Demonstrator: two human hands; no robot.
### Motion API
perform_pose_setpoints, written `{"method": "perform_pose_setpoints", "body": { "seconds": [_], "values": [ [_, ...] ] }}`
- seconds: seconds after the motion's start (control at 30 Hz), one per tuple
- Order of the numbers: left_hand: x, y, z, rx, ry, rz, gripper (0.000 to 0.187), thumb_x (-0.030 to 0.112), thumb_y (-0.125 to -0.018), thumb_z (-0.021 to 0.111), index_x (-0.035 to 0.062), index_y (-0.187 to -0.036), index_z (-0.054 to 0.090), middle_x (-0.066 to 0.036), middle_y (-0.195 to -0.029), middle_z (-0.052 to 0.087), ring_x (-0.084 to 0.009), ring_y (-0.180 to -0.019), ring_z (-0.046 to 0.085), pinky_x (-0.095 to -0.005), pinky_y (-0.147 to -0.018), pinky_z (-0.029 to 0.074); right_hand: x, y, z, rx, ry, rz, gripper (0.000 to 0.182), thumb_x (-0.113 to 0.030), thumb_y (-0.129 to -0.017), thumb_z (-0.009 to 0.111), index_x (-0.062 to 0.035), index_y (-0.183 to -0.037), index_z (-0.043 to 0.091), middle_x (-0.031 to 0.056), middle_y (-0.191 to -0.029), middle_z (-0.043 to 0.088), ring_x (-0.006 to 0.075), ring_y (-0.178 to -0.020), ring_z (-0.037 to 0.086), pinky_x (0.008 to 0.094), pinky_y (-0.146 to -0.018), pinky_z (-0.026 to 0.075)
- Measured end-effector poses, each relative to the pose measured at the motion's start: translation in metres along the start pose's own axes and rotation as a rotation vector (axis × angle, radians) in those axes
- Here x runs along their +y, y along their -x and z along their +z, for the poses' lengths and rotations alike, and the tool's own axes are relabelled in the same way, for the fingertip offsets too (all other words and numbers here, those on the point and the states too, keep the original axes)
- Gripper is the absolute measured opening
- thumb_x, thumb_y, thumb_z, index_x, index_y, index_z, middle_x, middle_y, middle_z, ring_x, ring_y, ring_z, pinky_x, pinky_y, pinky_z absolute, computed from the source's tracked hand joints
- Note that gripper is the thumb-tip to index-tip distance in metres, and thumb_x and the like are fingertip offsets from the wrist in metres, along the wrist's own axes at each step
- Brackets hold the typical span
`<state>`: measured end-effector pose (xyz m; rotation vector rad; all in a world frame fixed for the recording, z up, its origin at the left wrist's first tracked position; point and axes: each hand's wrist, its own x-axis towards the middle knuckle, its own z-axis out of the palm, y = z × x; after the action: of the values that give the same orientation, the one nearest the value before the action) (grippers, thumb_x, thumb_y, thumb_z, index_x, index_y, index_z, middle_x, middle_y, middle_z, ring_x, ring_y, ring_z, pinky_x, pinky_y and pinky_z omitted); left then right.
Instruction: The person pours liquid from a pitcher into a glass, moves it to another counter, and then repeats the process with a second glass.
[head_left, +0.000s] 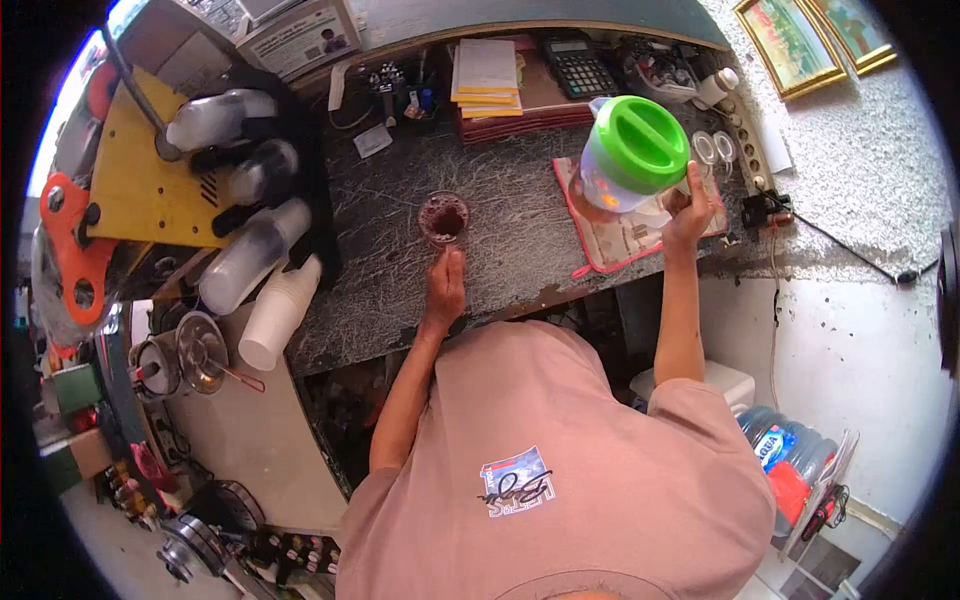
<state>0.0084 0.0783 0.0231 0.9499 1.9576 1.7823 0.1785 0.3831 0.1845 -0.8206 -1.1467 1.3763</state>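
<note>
The left fingers (455, 266) grip the cup (436, 218), between eight and nine o'clock from the jug (640, 143) gripped by the right fingers (696, 182).

In front of me spreads a dark desk (370, 290), its top covered in pale scratches and its near edge worn. A grey-blue ledge (540, 18) crosses at twelve o'clock. Toward two, I see a rough white wall (835, 165) with two gold-framed pictures (785, 50) close together. Around three, the lower wall (860, 340) is smoother (a little chipped near its top, I notice), and a dark cable (845, 245) runs above it. A plain pale panel (245, 425) fills my eight o'clock, while bright bluish-white light shows at the rim of my view, near ten.
</note>
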Motion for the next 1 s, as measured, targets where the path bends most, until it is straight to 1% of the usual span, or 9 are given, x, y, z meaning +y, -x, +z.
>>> {"method": "perform_pose_setpoints", "body": {
  "seconds": [0.23, 0.47, 0.57, 0.63, 0.67, 0.73, 0.83, 0.9, 1.0],
  "values": [
    [0.002, 0.001, -0.001, -0.036, -0.018, -0.025, 0.038, 0.029, -0.110, 0.032, 0.0028, -0.089, 0.051, -0.001, -0.076, 0.042, -0.0133, -0.072, 0.041, -0.0298, -0.069, 0.038, 0.032, -0.012, -0.034, 0.187, 0.009, -0.005, 0.031, -0.022, -0.091, 0.071, -0.0097, -0.065, 0.060, -0.0064, -0.057, 0.045, 0.0037, -0.043, 0.035, 0.0254, -0.041, 0.022],
    [0.002, 0.001, 0.006, 0.046, -0.030, 0.014, 0.034, 0.025, -0.108, 0.036, 0.0009, -0.092, 0.054, -0.006, -0.073, 0.047, -0.0180, -0.067, 0.046, -0.0334, -0.064, 0.041, 0.026, 0.010, -0.036, 0.262, -0.015, -0.034, 0.033, -0.027, -0.092, 0.071, -0.0056, -0.068, 0.063, -0.0055, -0.059, 0.049, 0.0056, -0.046, 0.040, 0.0238, -0.044, 0.030],
    [0.000, 0.002, 0.004, 0.037, -0.028, 0.022, 0.034, 0.024, -0.108, 0.037, 0.0010, -0.091, 0.056, -0.006, -0.075, 0.049, -0.0185, -0.069, 0.047, -0.0329, -0.066, 0.042, 0.026, 0.014, -0.035, 0.300, 0.205, -0.134, 0.030, -0.029, -0.094, 0.069, -0.0005, -0.085, 0.064, 0.0005, -0.071, 0.056, 0.0122, -0.061, 0.052, 0.0268, -0.059, 0.043],
    [0.010, 0.003, 0.004, 0.056, -0.035, -0.096, 0.034, 0.023, -0.107, 0.039, 0.0006, -0.092, 0.058, -0.007, -0.077, 0.052, -0.0197, -0.074, 0.052, -0.0334, -0.071, 0.043, 0.029, 0.020, -0.031, 0.594, 0.927, -0.663, 0.025, -0.023, -0.097, 0.064, 0.0022, -0.101, 0.063, 0.0069, -0.091, 0.060, 0.0211, -0.087, 0.056, 0.0335, -0.083, 0.045],
    [0.012, 0.004, 0.004, 0.059, -0.042, -0.100, 0.034, 0.023, -0.107, 0.039, 0.0006, -0.092, 0.058, -0.007, -0.077, 0.052, -0.0197, -0.074, 0.052, -0.0334, -0.071, 0.043, 0.028, 0.027, -0.029, 0.590, 0.925, -0.657, 0.025, -0.023, -0.097, 0.064, 0.0022, -0.101, 0.063, 0.0069, -0.091, 0.060, 0.0211, -0.087, 0.056, 0.0335, -0.083, 0.045],
    [0.016, 0.006, 0.005, 0.140, -0.128, -0.090, 0.033, 0.024, -0.107, 0.043, -0.0010, -0.095, 0.062, -0.011, -0.096, 0.056, -0.0219, -0.082, 0.055, -0.0362, -0.079, 0.045, 0.004, 0.063, 0.000, 0.460, 0.809, -0.845, 0.022, -0.015, -0.091, 0.069, -0.0009, -0.104, 0.059, 0.0102, -0.101, 0.057, 0.0271, -0.098, 0.055, 0.0397, -0.089, 0.044],
    [0.033, 0.007, 0.012, 0.277, -0.343, 0.003, 0.035, 0.027, -0.106, 0.046, -0.0021, -0.100, 0.064, -0.016, -0.119, 0.050, -0.0258, -0.099, 0.057, -0.0401, -0.090, 0.045, 0.038, 0.101, 0.033, -0.249, 0.582, -0.459, 0.020, -0.010, -0.086, 0.071, -0.0035, -0.101, 0.059, 0.0108, -0.101, 0.060, 0.0246, -0.096, 0.059, 0.0365, -0.088, 0.047],
    [0.030, 0.008, 0.013, 0.276, -0.338, -0.027, 0.035, 0.028, -0.106, 0.047, -0.0020, -0.104, 0.064, -0.017, -0.128, 0.045, -0.0278, -0.107, 0.055, -0.0419, -0.095, 0.044, 0.076, 0.117, 0.061, -0.635, 0.518, -0.149, 0.041, -0.012, -0.078, 0.077, -0.0035, -0.114, 0.060, 0.0122, -0.112, 0.062, 0.0262, -0.106, 0.061, 0.0382, -0.093, 0.049],
    [0.033, 0.008, 0.007, 0.228, -0.313, -0.098, 0.035, 0.028, -0.106, 0.047, -0.0012, -0.111, 0.066, -0.020, -0.139, 0.040, -0.0310, -0.122, 0.051, -0.0445, -0.100, 0.042, 0.135, 0.136, 0.086, -0.874, 0.476, -0.061, 0.059, -0.012, -0.078, 0.079, -0.0047, -0.131, 0.054, 0.0136, -0.122, 0.062, 0.0259, -0.116, 0.059, 0.0371, -0.097, 0.048]
  ]
}}
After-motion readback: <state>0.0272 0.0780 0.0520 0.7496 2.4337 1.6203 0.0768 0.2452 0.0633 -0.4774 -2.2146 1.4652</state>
